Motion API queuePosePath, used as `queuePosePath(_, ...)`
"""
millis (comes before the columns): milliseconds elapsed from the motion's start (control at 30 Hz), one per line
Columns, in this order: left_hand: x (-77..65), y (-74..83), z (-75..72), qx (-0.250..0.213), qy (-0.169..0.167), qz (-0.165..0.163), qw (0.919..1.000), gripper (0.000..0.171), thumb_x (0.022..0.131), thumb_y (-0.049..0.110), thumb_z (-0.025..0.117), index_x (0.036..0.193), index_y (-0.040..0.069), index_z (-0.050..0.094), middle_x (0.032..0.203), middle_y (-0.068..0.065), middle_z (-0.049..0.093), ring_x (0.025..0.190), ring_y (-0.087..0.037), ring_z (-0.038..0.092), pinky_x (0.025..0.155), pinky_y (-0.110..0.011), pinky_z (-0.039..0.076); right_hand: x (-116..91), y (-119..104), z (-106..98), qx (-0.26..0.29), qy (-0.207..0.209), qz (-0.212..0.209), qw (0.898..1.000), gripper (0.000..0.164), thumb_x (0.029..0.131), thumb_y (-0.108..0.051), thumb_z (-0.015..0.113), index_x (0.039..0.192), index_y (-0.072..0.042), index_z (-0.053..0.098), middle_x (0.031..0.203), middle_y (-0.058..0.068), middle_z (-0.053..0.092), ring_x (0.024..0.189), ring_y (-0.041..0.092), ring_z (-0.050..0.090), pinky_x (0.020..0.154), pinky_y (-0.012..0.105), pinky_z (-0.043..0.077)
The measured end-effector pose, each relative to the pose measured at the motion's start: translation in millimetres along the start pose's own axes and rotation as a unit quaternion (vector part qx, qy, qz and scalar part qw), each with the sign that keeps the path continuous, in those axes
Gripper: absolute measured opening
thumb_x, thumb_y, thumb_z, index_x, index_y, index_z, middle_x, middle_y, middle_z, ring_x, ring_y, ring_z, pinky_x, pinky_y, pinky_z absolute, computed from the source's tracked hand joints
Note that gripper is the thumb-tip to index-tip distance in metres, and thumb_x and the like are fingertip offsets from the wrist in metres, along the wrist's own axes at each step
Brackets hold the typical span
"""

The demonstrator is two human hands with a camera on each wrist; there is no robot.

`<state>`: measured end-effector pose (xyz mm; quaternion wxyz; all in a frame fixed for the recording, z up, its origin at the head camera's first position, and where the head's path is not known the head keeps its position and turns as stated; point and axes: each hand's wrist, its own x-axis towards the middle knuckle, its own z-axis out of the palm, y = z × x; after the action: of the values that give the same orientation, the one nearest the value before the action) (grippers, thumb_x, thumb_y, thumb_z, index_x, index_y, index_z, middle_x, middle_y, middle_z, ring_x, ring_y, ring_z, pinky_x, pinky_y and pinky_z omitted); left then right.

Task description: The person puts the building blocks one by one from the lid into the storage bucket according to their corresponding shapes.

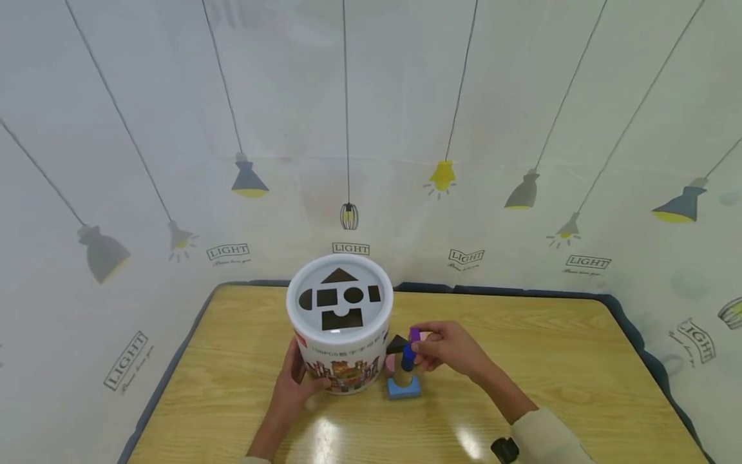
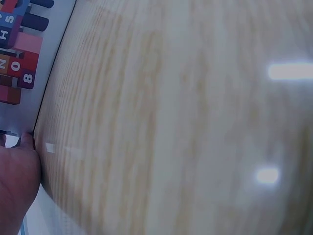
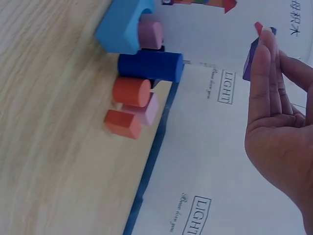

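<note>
A white bucket (image 1: 348, 348) with printed blocks on its side stands on the table, its lid (image 1: 371, 316) pierced by several shaped holes. My left hand (image 1: 292, 386) holds its lower left side, thumb across the front. To the bucket's right, my right hand (image 1: 449, 348) pinches a purple block (image 1: 414, 334) between thumb and fingertips. That purple block (image 3: 248, 63) is partly hidden by the fingers in the right wrist view. Below it stands a dark blue cylinder (image 1: 408, 359). A light blue arch block (image 1: 404, 388) lies in front, with a dark triangular block (image 1: 397, 344) close to the bucket.
In the right wrist view, an orange cylinder (image 3: 131, 91), a pink block (image 3: 143, 108) and an orange rectangular block (image 3: 121, 123) stand beyond the blue cylinder. The wooden table (image 1: 522, 335) meets a wall covering (image 1: 394, 129) printed with hanging lamps.
</note>
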<state>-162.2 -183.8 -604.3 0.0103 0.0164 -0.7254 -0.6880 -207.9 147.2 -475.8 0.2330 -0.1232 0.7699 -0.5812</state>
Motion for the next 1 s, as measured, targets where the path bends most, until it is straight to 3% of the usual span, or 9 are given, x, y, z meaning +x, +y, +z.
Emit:
queuePosePath(333, -0.2, -0.8, -2.5, 0.002, 0.005, 0.007, 1.0, 0.111, 0.073, 0.011, 0.084, 0.157, 0.029, 0.014, 0.161, 0.004, 0.022, 0.147, -0.018, 0.022, 0.117, -0.016, 0.023, -2, -23, 6, -0.004, -0.001, -0.009, 1.0, 0.057, 0.091, -0.021, 0.069, 0.136, 0.008, 0.049, 0.081, 0.013, 0.072, 0.071, 0.03, 0.071, 0.067, 0.042, 0.064)
queuePosePath(667, 1.0, -3.7, -2.7, 0.004, 0.001, 0.017, 0.9998, 0.109, 0.074, 0.011, 0.084, 0.156, 0.033, 0.015, 0.161, 0.004, 0.022, 0.148, -0.019, 0.021, 0.121, -0.03, 0.019, -3, -39, 5, -0.015, 0.015, -0.013, 1.0, 0.056, 0.091, -0.022, 0.069, 0.137, 0.003, 0.05, 0.081, 0.017, 0.071, 0.071, 0.036, 0.07, 0.053, 0.029, 0.058)
queuePosePath(867, 1.0, -3.3, -2.2, -0.001, -0.002, 0.022, 0.9998, 0.109, 0.074, 0.01, 0.083, 0.156, 0.031, 0.015, 0.161, 0.003, 0.021, 0.148, -0.021, 0.02, 0.122, -0.033, 0.019, -1, -48, 6, -0.009, 0.014, -0.031, 0.999, 0.058, 0.09, -0.023, 0.07, 0.137, 0.005, 0.05, 0.079, 0.014, 0.072, 0.068, 0.026, 0.07, 0.067, 0.047, 0.063)
queuePosePath(1000, 0.0, -3.3, -1.6, -0.004, -0.004, 0.017, 0.9998, 0.11, 0.074, 0.01, 0.083, 0.156, 0.029, 0.014, 0.162, 0.002, 0.02, 0.148, -0.02, 0.02, 0.121, -0.03, 0.019, 0, -52, 7, -0.004, 0.013, -0.03, 0.999, 0.057, 0.09, -0.023, 0.07, 0.136, 0.004, 0.051, 0.08, 0.016, 0.071, 0.069, 0.03, 0.071, 0.069, 0.048, 0.064)
